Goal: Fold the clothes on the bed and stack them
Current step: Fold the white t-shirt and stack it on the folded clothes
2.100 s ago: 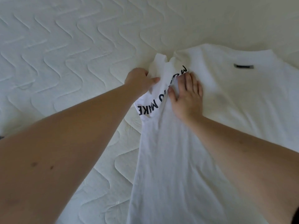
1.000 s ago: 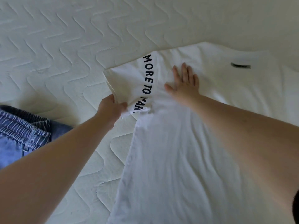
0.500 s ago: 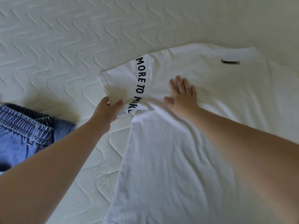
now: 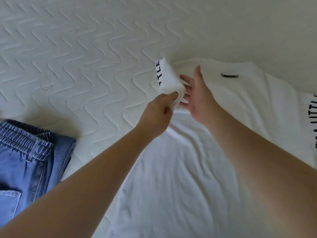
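The white T-shirt (image 4: 180, 169) lies spread back-up on the quilted mattress (image 4: 85, 57), its body still unfolded. The left hand (image 4: 159, 110) pinches the printed left sleeve (image 4: 169, 77) and lifts it inward; the right hand (image 4: 197, 93) hovers open at three o'clock of it, fingers spread. At eight o'clock, denim shorts (image 4: 25, 160) lie apparently folded. Judged so, one garment is done; this shirt's folding has barely begun.

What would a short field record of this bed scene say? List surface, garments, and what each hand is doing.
surface: quilted bed
shirt: white T-shirt, spread out, wrinkled
sleeve: lettered sleeve, lifted off the bed
left hand: left hand, pinching the sleeve
right hand: right hand, open beside the sleeve
other garment: jeans, at the left edge
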Demonstrator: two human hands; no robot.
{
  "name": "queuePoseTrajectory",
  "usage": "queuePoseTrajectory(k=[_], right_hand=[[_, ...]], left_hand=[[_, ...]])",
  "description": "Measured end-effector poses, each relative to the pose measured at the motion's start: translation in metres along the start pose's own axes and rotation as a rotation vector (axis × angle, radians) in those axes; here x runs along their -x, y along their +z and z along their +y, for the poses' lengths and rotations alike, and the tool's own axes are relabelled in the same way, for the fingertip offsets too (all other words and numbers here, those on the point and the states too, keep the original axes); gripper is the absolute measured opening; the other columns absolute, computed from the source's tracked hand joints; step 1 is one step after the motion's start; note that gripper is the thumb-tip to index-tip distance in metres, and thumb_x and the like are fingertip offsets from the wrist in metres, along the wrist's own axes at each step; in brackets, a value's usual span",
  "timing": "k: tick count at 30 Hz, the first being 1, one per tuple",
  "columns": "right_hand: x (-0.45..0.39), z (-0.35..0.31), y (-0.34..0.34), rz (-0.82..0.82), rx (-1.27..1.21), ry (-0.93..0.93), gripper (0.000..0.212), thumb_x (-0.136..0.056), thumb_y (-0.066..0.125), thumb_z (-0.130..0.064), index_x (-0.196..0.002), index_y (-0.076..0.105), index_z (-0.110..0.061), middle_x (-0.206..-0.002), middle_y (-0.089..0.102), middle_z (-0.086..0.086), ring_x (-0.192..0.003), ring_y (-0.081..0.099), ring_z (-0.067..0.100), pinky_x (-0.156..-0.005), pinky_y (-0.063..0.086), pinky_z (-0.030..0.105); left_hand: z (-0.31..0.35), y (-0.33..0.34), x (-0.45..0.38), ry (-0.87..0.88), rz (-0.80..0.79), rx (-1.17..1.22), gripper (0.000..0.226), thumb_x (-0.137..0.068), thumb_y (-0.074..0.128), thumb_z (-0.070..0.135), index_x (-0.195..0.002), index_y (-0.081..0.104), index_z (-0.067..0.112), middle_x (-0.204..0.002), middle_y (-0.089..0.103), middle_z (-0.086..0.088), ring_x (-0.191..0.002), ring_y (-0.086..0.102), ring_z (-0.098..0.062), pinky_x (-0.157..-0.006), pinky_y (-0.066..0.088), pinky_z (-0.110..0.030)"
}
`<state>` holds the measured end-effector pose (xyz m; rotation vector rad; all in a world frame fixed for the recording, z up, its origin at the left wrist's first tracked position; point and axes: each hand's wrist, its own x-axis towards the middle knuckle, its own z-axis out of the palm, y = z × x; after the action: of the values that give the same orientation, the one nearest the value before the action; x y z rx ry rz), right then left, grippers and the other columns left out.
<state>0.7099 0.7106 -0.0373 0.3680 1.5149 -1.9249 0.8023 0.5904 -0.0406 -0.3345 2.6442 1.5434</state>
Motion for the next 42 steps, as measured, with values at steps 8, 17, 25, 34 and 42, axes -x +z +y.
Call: queuePoseTrajectory(k=[8, 17, 25, 34, 42], right_hand=[[0.030, -0.017, -0.102, 0.142, 0.253, 0.017, 0.090, -0.073, 0.081, -0.047, -0.148, 0.034, -0.034, -0.140, 0.044, -0.003, -0.116, 0.056, 0.013, -0.104, 0.041, 0.036], [0.014, 0.045, -0.137, 0.493, 0.973, -0.105, 0.077, -0.085, 0.069, -0.048, -0.148, 0.034, -0.021, -0.143, 0.040, 0.010, -0.131, 0.039, 0.030, -0.108, 0.035, 0.042], [0.008, 0.063, -0.131, 0.446, 1.477, -0.323, 0.048, -0.090, 0.062, -0.019, -0.136, 0.050, -0.009, -0.130, 0.050, 0.013, -0.116, 0.045, 0.032, -0.099, 0.035, 0.034], [0.000, 0.036, -0.166, 0.628, 0.348, -0.148, 0.039, -0.099, 0.046, -0.031, -0.094, 0.057, 0.005, -0.080, 0.059, 0.025, -0.071, 0.049, 0.020, -0.068, 0.040, 0.034], [0.012, 0.053, -0.203, 0.676, 0.365, -0.088, 0.025, -0.098, 0.051, -0.031, -0.093, 0.061, -0.009, -0.090, 0.067, 0.023, -0.076, 0.063, 0.026, -0.077, 0.054, 0.051]], left_hand=[[0.050, 0.104, -0.003, 0.162, -0.382, -0.255, 0.078, -0.082, 0.039, -0.011, -0.149, 0.038, 0.030, -0.148, 0.040, -0.002, -0.126, 0.045, -0.028, -0.102, 0.043, -0.041], [-0.002, 0.081, -0.008, 0.170, -0.267, -0.287, 0.034, -0.093, 0.048, 0.004, -0.119, 0.066, 0.017, -0.120, 0.062, -0.001, -0.107, 0.060, -0.019, -0.093, 0.047, -0.032], [-0.030, 0.054, -0.104, -0.323, -0.069, -0.222, 0.047, -0.099, 0.051, 0.030, -0.143, 0.042, 0.017, -0.124, 0.057, -0.005, -0.102, 0.058, -0.020, -0.084, 0.043, -0.028], [-0.013, 0.061, -0.185, -0.503, -0.076, 0.088, 0.039, -0.100, 0.048, 0.040, -0.126, 0.057, 0.012, -0.115, 0.061, -0.007, -0.105, 0.057, -0.026, -0.096, 0.048, -0.040], [-0.009, 0.066, -0.228, -0.515, 0.122, 0.195, 0.009, -0.089, 0.065, 0.026, -0.082, 0.067, 0.021, -0.095, 0.071, -0.009, -0.086, 0.069, -0.026, -0.077, 0.060, -0.033]])
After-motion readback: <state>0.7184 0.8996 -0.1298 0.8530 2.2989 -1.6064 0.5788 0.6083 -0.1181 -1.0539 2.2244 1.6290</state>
